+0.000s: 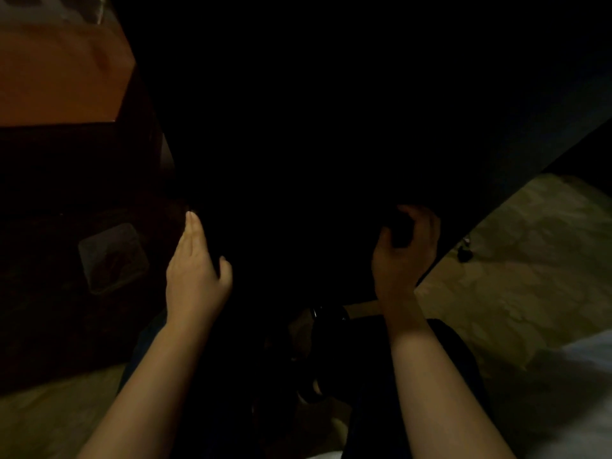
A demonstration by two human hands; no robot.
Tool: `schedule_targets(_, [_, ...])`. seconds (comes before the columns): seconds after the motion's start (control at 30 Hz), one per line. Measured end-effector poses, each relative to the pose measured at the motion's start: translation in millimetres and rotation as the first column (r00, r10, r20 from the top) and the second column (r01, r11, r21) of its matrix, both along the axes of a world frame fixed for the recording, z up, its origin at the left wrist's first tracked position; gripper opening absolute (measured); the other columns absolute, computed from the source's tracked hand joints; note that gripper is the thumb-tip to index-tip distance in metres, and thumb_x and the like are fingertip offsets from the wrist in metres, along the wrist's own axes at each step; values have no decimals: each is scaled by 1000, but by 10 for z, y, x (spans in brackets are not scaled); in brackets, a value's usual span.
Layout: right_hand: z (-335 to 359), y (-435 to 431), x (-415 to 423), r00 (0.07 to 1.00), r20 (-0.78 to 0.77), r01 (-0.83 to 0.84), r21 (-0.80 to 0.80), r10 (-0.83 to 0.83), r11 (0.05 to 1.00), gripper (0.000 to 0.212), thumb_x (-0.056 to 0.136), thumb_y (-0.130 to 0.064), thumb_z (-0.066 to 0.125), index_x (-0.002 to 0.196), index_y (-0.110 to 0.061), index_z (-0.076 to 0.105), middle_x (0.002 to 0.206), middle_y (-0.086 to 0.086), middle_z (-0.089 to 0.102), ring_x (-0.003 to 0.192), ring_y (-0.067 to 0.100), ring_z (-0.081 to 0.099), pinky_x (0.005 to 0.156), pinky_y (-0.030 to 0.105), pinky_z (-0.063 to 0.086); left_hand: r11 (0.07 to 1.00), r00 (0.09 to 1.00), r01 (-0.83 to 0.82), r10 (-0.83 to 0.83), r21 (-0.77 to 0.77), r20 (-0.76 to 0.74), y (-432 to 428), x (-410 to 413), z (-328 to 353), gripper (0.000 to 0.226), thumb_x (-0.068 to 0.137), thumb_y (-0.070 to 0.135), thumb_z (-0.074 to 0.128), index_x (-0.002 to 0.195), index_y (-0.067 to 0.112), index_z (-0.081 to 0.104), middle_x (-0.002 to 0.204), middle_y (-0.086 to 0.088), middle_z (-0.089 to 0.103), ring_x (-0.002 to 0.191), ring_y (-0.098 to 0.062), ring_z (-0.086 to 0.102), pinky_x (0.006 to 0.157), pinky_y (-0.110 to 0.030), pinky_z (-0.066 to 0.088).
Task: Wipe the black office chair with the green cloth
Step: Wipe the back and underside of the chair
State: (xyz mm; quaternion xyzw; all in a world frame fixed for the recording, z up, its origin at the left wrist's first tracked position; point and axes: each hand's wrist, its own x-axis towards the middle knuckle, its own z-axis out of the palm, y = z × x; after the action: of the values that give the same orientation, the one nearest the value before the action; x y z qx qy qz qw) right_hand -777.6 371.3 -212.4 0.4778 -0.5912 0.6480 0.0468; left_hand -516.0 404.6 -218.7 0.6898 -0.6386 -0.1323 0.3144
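Note:
The black office chair fills the middle of the very dark view, its back close in front of me. My left hand lies against the chair's left edge with straight fingers and the thumb spread. My right hand has its fingers curled round a dark wad at the chair's lower right edge; the wad's colour cannot be made out, so I cannot say it is the green cloth. The chair's base shows dimly below, between my forearms.
A dark wooden desk with an orange-lit top stands close on the left. A pale patterned floor lies to the right, with a small dark object on it. Something white is at the lower right edge.

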Motion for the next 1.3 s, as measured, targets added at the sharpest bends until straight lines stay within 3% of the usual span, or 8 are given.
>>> schedule_targets(0.27, [-193, -184, -606, 871, 471, 86, 133, -139, 987, 36, 86, -1, 58, 122, -6, 59, 118, 7, 62, 112, 19, 57, 83, 1, 35, 999, 1000, 5, -4, -42, 30, 130, -63, -2, 72, 93, 6, 57, 153, 2, 17, 160, -12, 22, 147, -24, 23, 116, -41, 31])
schedule_targets(0.4, [-211, -219, -650, 847, 509, 69, 187, -157, 980, 35, 91, -5, 55, 125, 0, 58, 121, 14, 63, 110, 18, 60, 74, -6, 31, 995, 999, 18, -14, -103, 36, 165, -55, -24, 66, 90, 1, 59, 149, 0, 30, 153, -16, 36, 142, -28, 35, 112, -41, 35])
schedule_targets(0.5, [-94, -194, -548, 858, 508, 33, 93, -76, 995, 35, 88, -1, 58, 123, 5, 59, 119, 17, 63, 94, -8, 61, 78, 0, 40, 988, 998, -12, 3, -154, -64, 169, -87, -20, 56, 90, -2, 59, 144, -3, 40, 145, -20, 47, 135, -32, 45, 110, -42, 37])
schedule_targets(0.6, [-23, -153, -387, 848, 531, -22, 52, -9, 998, 36, 89, 2, 60, 125, 0, 58, 125, 16, 61, 115, 13, 59, 99, 25, 46, 985, 980, -46, 13, -165, -198, 176, -131, 11, 51, 91, -3, 57, 141, -3, 45, 141, -20, 51, 132, -31, 49, 111, -38, 37])
schedule_targets(0.83, [35, -23, 312, 989, 150, 13, -65, -3, 998, 24, 80, 10, 61, 103, 4, 67, 117, 28, 54, 114, 28, 53, 93, 20, 43, 980, 962, -70, 17, -184, -274, 198, -148, 7, 54, 92, 0, 57, 144, 3, 43, 137, -15, 56, 123, -27, 56, 104, -37, 45])
schedule_targets(0.93, [-75, -6, 562, 998, -46, -47, -77, 43, 996, 25, 77, 15, 62, 95, 1, 72, 109, 28, 58, 108, 30, 55, 91, 30, 45, 983, 959, -51, -1, -177, -282, 213, -145, -4, 59, 94, 3, 57, 148, 9, 37, 141, -10, 53, 115, -35, 61, 99, -48, 49])
schedule_targets(1.1, [-498, 122, 968, 815, -470, -284, 184, 338, 941, 22, 74, -13, 65, 92, -10, 77, 101, 16, 70, 102, 21, 46, 80, 28, 45, 976, 960, -53, -8, -211, -281, 216, -153, -17, 57, 94, 4, 57, 147, 13, 40, 141, -6, 53, 119, -29, 59, 102, -39, 48])
schedule_targets(1.3, [-400, 80, 934, 774, -497, -344, 188, 391, 920, 29, 74, -19, 52, 88, -11, 76, 96, 10, 70, 99, 19, 48, 85, 25, 41, 971, 948, -78, 2, -227, -319, 180, -152, -36, 56, 93, 1, 57, 145, 13, 44, 140, -4, 54, 127, -11, 50, 104, -20, 39])
